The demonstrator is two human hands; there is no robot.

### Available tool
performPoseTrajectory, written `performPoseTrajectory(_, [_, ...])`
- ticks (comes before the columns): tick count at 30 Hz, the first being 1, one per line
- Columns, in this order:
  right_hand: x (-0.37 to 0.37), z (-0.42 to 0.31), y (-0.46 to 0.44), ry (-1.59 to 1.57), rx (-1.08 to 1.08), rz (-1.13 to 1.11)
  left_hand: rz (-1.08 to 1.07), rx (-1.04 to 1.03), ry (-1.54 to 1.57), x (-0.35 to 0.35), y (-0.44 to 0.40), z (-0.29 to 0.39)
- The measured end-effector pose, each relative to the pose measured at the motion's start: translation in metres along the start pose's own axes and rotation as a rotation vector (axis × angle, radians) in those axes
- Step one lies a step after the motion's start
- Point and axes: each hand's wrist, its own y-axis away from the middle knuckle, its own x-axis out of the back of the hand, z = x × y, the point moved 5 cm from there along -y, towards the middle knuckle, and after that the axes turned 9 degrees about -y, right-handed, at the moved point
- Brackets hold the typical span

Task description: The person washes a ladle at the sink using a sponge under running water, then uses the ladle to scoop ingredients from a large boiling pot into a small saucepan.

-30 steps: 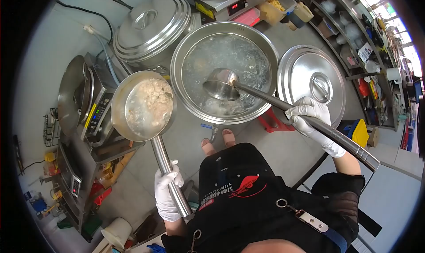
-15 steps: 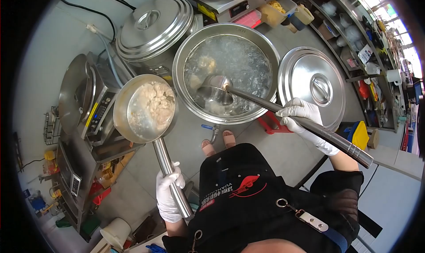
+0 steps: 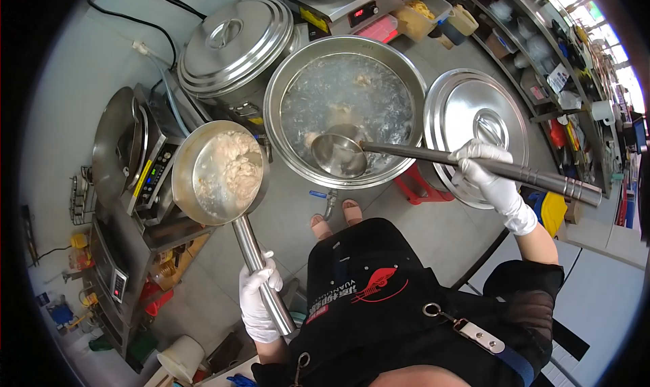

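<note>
My left hand (image 3: pixel 260 299), in a white glove, is closed round the steel handle of a saucepan-like scoop (image 3: pixel 200 177). Pale cooked chunks and some liquid lie in it. My right hand (image 3: pixel 489 177), gloved too, grips the long handle of a ladle (image 3: pixel 338 155). The ladle's bowl is at the near side of the large stockpot (image 3: pixel 276 143), low at the surface and holding cloudy liquid. Bubbling water fills the pot, and a few pale pieces (image 3: pixel 365 80) float in it. The scoop is held apart from the pot, to its left.
A lidded stockpot (image 3: pixel 250 42) stands behind on the left. Right of the open pot lies a round steel lid (image 3: pixel 460 109) above a red stool (image 3: pixel 423 187). A wok (image 3: pixel 112 143) sits on a cooker at left. A drain tap (image 3: pixel 328 197) juts from the pot toward my feet.
My right hand has moved right and slightly down, and the ladle's handle has swung flatter. Its bowl has shifted slightly and now holds liquid. The scoop has barely moved.
</note>
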Motion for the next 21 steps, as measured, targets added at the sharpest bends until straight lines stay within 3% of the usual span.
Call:
performPoseTrajectory(3, [0.015,-0.001,-0.001,-0.040,-0.164,0.112,-0.002,-0.013,0.014,0.000,0.001,0.001])
performPoseTrajectory(21, [0.014,-0.013,0.000,0.462,0.295,-0.022,-0.003,-0.001,0.022,-0.002,-0.003,0.001])
